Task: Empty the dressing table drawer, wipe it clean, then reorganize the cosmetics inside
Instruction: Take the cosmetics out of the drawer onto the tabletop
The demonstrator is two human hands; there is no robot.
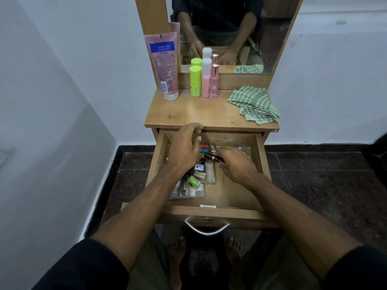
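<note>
Two bare forearms in dark sleeves reach forward from the bottom edge, over the pulled-out drawer of the dressing table. The drawer serves as the landmark here. Inside it, toward its right half, the right hand curls its fingers round a dark, slim tube (what kind of cosmetic it is cannot be told). Over the drawer's left half the left hand hangs with fingers loosely spread, holding nothing that shows. Between and below the hands, on the drawer floor, lie small bottles and a clear plastic case, jumbled together. Behind the drawer, on the tabletop, stand a pink tube, a green bottle and a pink bottle; a green checked cloth lies behind its right corner.
</note>
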